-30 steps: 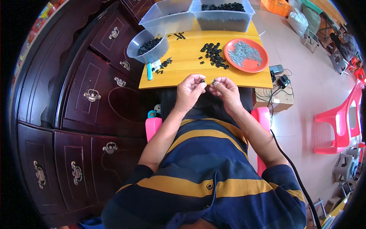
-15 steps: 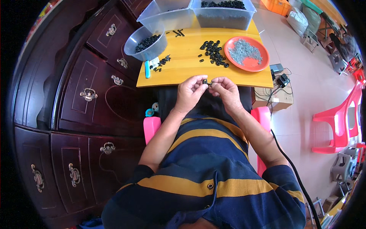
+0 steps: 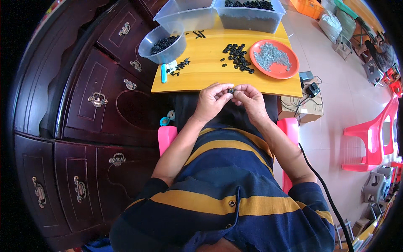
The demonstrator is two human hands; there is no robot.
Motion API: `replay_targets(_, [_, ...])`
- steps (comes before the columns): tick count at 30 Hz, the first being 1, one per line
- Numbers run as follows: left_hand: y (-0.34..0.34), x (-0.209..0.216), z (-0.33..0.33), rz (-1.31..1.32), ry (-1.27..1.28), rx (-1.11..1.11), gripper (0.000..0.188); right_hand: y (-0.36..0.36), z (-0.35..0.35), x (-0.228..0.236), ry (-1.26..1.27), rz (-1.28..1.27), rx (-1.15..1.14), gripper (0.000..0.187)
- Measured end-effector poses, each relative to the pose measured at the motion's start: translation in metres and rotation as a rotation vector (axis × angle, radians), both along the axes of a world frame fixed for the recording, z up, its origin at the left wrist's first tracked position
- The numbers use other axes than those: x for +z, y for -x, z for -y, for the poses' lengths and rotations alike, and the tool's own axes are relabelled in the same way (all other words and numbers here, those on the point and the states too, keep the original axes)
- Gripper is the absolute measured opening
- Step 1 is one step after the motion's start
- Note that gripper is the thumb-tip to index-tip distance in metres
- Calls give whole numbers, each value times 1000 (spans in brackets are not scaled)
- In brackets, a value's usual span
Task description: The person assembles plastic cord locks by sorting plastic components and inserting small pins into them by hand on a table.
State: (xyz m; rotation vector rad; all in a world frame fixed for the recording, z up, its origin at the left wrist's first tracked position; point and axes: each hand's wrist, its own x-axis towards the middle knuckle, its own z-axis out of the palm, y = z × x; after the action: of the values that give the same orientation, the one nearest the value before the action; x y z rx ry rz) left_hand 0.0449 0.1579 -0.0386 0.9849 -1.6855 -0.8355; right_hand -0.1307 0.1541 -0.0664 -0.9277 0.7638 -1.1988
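Observation:
Just past the near edge of the yellow wooden table [image 3: 197, 75], my left hand [image 3: 209, 102] and my right hand [image 3: 252, 104] meet at the fingertips. Both pinch a small black plastic part [image 3: 231, 90]; its exact kind is too small to make out, and the fingers hide most of it. Beyond my hands lies a loose pile of black oval pieces [image 3: 240, 61]. To its right, an orange-red plate [image 3: 276, 70] holds many thin silvery metal pieces, like screws or pins [image 3: 268, 54]. A smaller group of black parts [image 3: 180, 66] lies at the left.
A round clear tub [image 3: 179, 47] of black parts stands at the table's left. Two clear bins [image 3: 247, 23] stand at the back. A light-blue slim tool [image 3: 163, 74] lies near the left edge. Dark drawers [image 3: 79, 101] flank the left; a pink chair [image 3: 369, 138] stands right.
My fingertips have closed in around the black part, and less of it shows. The view has shifted slightly; the things on the table stay in place.

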Motion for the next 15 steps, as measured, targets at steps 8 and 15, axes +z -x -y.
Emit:
replay_targets(8, [-12,4,6,136,-17,-70,25,5,-2,3,-154,-17,94,12])
replay_targets(15, [-15,10,11,249,24,-152,26,9,-1,2,-300,12,247,17])
